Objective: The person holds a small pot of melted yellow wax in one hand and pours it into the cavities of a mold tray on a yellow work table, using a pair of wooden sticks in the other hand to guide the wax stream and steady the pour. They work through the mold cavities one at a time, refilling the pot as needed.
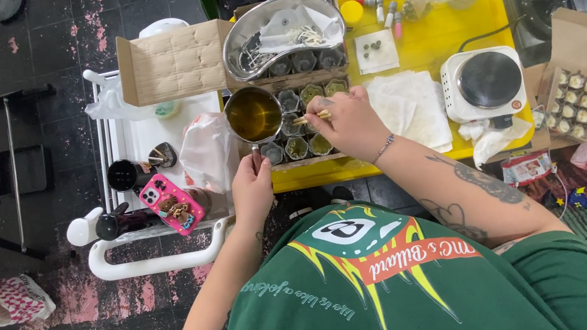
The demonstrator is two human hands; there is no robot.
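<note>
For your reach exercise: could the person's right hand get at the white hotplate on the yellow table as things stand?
Probably yes. The right hand holds small sticks over the tray of cups, and only flat white paper sheets lie between it and the hotplate.

A bright yellow plastic tray [434, 38] is glowing at the upper centre, a pink patterned phone case [170, 203] is lying lower left of it, and a green printed shirt [396, 293] is filling the bottom.
</note>
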